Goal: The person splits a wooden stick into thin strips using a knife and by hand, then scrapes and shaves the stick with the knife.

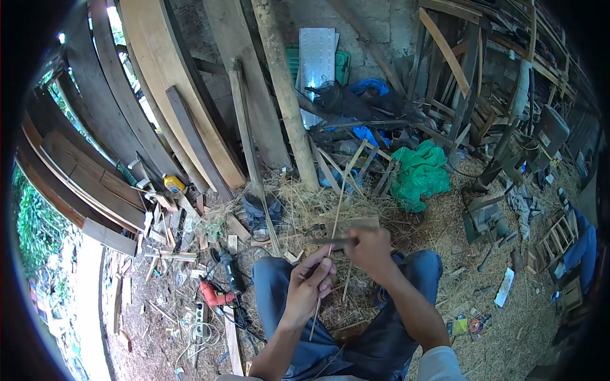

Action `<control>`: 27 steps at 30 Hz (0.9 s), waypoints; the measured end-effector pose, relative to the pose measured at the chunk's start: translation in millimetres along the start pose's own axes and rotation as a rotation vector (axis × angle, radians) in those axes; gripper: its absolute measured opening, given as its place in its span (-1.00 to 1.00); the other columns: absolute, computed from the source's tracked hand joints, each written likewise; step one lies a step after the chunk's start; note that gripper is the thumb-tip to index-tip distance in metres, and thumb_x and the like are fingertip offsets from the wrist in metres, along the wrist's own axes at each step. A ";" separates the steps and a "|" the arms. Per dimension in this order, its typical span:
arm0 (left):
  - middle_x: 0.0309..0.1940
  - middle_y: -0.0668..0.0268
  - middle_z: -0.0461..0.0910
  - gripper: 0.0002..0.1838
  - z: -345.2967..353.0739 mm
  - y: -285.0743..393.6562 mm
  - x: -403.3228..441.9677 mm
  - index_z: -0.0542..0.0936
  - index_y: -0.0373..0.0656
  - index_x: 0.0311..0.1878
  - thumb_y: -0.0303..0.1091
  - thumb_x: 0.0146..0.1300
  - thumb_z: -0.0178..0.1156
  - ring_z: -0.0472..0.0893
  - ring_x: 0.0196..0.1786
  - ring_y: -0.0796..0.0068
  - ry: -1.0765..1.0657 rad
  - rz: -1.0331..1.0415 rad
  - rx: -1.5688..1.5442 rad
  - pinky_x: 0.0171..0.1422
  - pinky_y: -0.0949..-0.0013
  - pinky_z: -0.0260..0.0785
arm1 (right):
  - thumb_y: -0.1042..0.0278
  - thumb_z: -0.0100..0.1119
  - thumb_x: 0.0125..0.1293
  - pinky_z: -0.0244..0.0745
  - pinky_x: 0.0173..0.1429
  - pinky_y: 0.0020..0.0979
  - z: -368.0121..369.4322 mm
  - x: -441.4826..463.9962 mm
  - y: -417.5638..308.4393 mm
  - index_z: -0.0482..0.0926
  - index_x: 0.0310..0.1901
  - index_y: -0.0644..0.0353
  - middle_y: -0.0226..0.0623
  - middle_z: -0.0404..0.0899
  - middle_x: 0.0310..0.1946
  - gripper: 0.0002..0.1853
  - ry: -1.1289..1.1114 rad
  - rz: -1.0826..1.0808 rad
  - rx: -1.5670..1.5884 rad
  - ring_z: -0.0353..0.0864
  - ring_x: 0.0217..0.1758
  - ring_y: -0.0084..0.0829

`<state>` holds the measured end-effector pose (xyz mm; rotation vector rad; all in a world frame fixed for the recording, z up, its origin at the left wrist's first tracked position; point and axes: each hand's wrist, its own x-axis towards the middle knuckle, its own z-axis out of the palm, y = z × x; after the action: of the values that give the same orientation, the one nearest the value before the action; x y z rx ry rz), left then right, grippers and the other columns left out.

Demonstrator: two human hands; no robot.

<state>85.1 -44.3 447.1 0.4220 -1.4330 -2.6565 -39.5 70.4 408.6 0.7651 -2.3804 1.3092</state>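
Observation:
A long thin light strip [341, 197] stands slanted in front of me, running from the straw down between my knees. Around its lower part the fingers of my left hand [311, 279] are closed. My right hand [370, 249] is wrapped round the handle of a dark knife [324, 241], whose blade points left and crosses the strip just above my left fingers. Whether the blade touches the strip is hard to tell. Both hands are over my knees.
A red drill [215, 294] and a dark power tool [232, 274] lie left of my legs, near a power strip [201, 320]. Planks [184, 95] lean at the left. A green plastic sheet [419, 174] lies ahead on straw and wood scraps.

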 end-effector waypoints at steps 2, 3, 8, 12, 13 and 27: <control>-0.38 0.39 0.42 -0.74 -1.2 -4.8 2.0 0.50 -0.23 0.07 -0.38 0.37 0.07 0.23 -0.58 0.76 0.031 0.002 -0.022 -0.59 0.66 0.03 | 0.37 0.24 -0.01 0.45 -0.45 -0.18 7.8 -10.7 -5.2 0.55 -0.52 0.15 -0.20 0.56 -0.64 -0.91 -0.146 -0.227 -0.168 0.60 -0.55 -0.20; -0.38 0.39 0.42 -0.74 -2.1 -6.8 1.9 0.50 -0.23 0.07 -0.38 0.37 0.07 0.23 -0.58 0.76 0.033 -0.002 -0.019 -0.59 0.66 0.03 | 0.37 0.24 -0.01 0.45 -0.45 -0.18 7.8 -10.7 -5.6 0.55 -0.52 0.15 -0.20 0.56 -0.64 -0.91 -0.146 -0.223 -0.165 0.60 -0.55 -0.20; -0.41 0.39 0.42 -0.87 -1.7 -9.6 2.0 0.52 -0.25 -0.18 -0.39 0.39 0.04 0.21 -0.60 0.77 -0.002 0.034 -0.029 -0.61 0.67 0.02 | 0.43 0.28 -0.13 0.34 -0.55 -0.26 14.5 -3.1 -2.5 0.47 -0.62 0.11 -0.27 0.49 -0.67 -0.86 0.007 -0.173 -0.170 0.54 -0.60 -0.24; -0.41 0.38 0.42 -0.88 3.7 -9.1 2.1 0.52 -0.24 -0.17 -0.41 0.39 0.03 0.21 -0.60 0.78 0.024 0.037 -0.052 -0.62 0.68 0.01 | 0.40 0.21 -0.04 0.44 -0.49 -0.22 10.6 -0.2 -0.7 0.49 -0.53 0.10 -0.30 0.54 -0.63 -0.93 -0.035 -0.162 -0.242 0.58 -0.57 -0.21; -0.41 0.40 0.41 -0.85 3.1 -9.2 2.5 0.54 -0.24 -0.12 -0.39 0.39 0.05 0.22 -0.60 0.78 0.017 0.044 -0.046 -0.61 0.66 0.03 | 0.39 0.22 -0.04 0.44 -0.49 -0.22 11.6 0.8 0.4 0.51 -0.54 0.10 -0.29 0.54 -0.63 -0.93 -0.007 -0.157 -0.259 0.58 -0.57 -0.21; -0.42 0.42 0.41 -0.64 -7.6 -10.0 -6.5 0.47 -0.14 0.22 -0.39 0.39 0.06 0.21 -0.60 0.79 0.056 0.030 0.039 -0.59 0.66 0.02 | 0.32 0.29 -0.10 0.48 -0.38 -0.17 17.0 -6.0 1.7 0.61 -0.55 0.09 -0.21 0.57 -0.66 -0.91 -0.091 -0.180 -0.232 0.61 -0.55 -0.18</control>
<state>94.0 -43.5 436.1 0.4703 -1.4659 -2.5759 -36.0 58.5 395.4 0.9594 -2.4125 0.9263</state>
